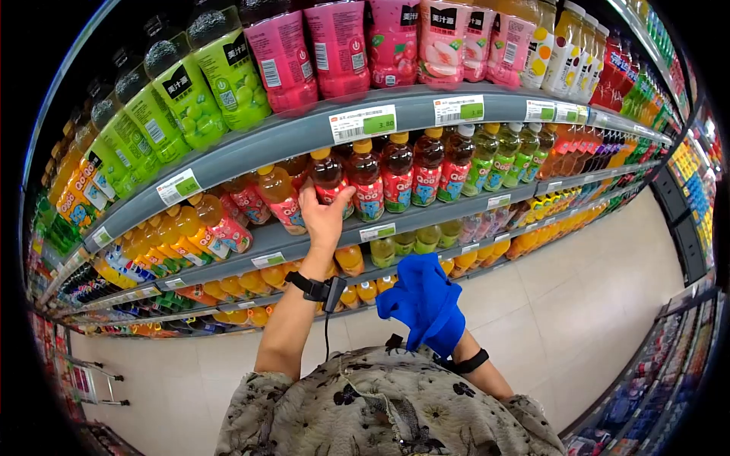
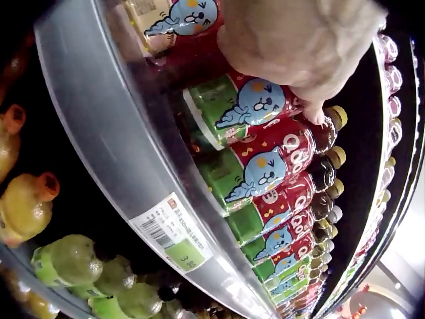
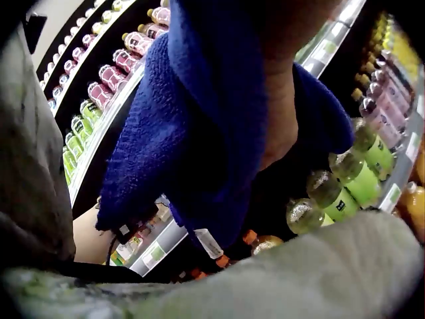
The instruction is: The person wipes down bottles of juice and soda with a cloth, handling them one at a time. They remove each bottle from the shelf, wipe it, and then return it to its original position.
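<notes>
My left hand (image 1: 323,220) reaches up to the middle shelf and grips a Qoo drink bottle (image 1: 328,173) with a red label and orange cap. The thumb lies across the front of its label, and the fingers go round the far side. The bottle stands upright in the row, beside another red-labelled bottle (image 1: 365,182). A blue towel (image 1: 422,300) hangs bunched in my right hand (image 3: 282,116), low in front of my body. Folds of the cloth hide most of that hand's fingers.
Large green-labelled bottles (image 1: 179,95) and pink-labelled bottles (image 1: 338,49) stand on the shelf above. Price tags (image 1: 363,123) line the shelf edges. Lower down are orange drinks (image 1: 350,260). Tiled floor (image 1: 578,273) runs along the aisle, with another shelf (image 1: 646,395) opposite.
</notes>
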Available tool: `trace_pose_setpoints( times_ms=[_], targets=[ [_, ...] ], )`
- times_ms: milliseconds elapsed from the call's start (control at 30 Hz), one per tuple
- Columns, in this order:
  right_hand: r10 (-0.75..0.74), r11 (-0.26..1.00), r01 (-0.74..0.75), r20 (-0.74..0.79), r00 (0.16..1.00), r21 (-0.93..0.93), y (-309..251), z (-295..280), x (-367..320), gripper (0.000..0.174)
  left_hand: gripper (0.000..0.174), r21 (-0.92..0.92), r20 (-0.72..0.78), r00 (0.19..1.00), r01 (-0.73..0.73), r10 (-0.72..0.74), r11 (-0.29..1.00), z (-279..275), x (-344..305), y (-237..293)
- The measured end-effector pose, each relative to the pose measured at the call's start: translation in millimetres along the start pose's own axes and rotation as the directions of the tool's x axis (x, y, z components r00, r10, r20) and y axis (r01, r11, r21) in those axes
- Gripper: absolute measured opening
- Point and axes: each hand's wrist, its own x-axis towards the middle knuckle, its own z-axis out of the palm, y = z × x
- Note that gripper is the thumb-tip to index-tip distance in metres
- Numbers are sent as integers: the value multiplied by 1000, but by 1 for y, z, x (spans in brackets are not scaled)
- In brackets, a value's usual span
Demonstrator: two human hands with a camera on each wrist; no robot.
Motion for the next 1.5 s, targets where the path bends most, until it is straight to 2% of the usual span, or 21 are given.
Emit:
trace_pose_setpoints(
  times_ms=[67, 133, 233, 333, 367, 500, 600, 667, 733, 800, 833, 933, 1000, 1033, 1067, 1100, 1233, 1300, 1400, 1467, 1500],
  targets=[
    [-4, 1000, 4, -22, 1000, -7, 0, -1, -4, 46, 64, 22, -26, 999, 29, -29, 999, 1, 2, 0],
    [-10, 1000, 9, -40, 999, -13, 1, 1, -6, 46, 69, 72, 109, 978, 174, -181, 982, -2, 6, 3],
    [-22, 1000, 21, -60, 998, -18, 1, 7, -7, 46, 73, 49, 72, 992, 100, -104, 994, 3, 5, -8],
    [-28, 999, 26, -72, 997, -27, 2, 11, -9, 47, 74, -17, 83, 990, 113, -112, 993, 3, 3, -12],
    [-26, 999, 24, -72, 997, -27, 1, 13, -10, 47, 75, 117, 102, 988, 100, -112, 988, 0, 3, -11],
    [-28, 999, 26, -73, 997, -36, -3, 16, -13, 47, 77, 130, 133, 984, 101, -118, 986, -3, -1, -13],
    [-33, 999, 30, -80, 996, -40, -3, 18, -13, 47, 78, 39, 171, 983, 54, -60, 998, -6, -5, 7],
    [-44, 998, 41, -94, 995, -42, -2, 19, -12, 47, 73, 176, -60, 992, -98, 110, 980, -6, -19, 21],
    [-56, 998, 51, -110, 992, -45, -1, 18, -12, 47, 78, 210, -29, 987, -150, 159, 966, -9, -26, 39],
    [8, 999, -10, -56, 998, -31, 0, 16, -14, 49, 79, 114, 62, 951, -308, 302, 945, -8, -27, 53],
    [7, 999, -9, -51, 999, -33, -3, 14, -14, 49, 80, 49, 159, 962, -231, 221, 972, -8, -22, 65],
    [-115, 982, 106, -50, 992, -157, -11, 8, -11, 51, 81, 97, 241, 965, -127, 100, 987, 6, 0, 69],
    [66, 998, -66, 19, 998, -4, -7, 12, -12, 45, 83, 153, 255, 958, -171, 128, 973, 12, 9, 69],
    [63, 998, -63, 17, 998, -4, -11, 10, -11, 45, 84, 195, 241, 961, -182, 133, 964, 14, 11, 70],
    [44, 999, -43, -62, 997, 17, -20, 7, -10, 37, 84, 237, 229, 964, -192, 138, 952, 16, 13, 72],
    [28, 999, -22, -142, 990, 37, -24, 5, -9, 30, 89, 254, 284, 959, -68, -7, 965, 16, 15, 75],
    [-115, 990, 103, -121, 986, -100, -21, 2, -7, 19, 84, 317, 152, 976, -196, 154, 928, 19, 12, 74],
    [-139, 974, 120, -86, 987, -193, -21, 1, -5, 20, 75, 350, 260, 957, -215, 126, 912, 13, 10, 78],
    [-135, 978, 123, -59, 989, -165, -14, 3, -6, 20, 67, 311, 327, 944, -151, 43, 938, 2, 1, 89],
    [-122, 979, 111, -51, 991, -172, -13, 6, -7, 22, 64, 156, 247, 929, -320, 276, 935, 2, -8, 74],
    [-108, 979, 98, -44, 993, -180, -13, 7, -8, 24, 62, 97, 237, 917, -349, 319, 932, 1, -12, 69]
  ],
)
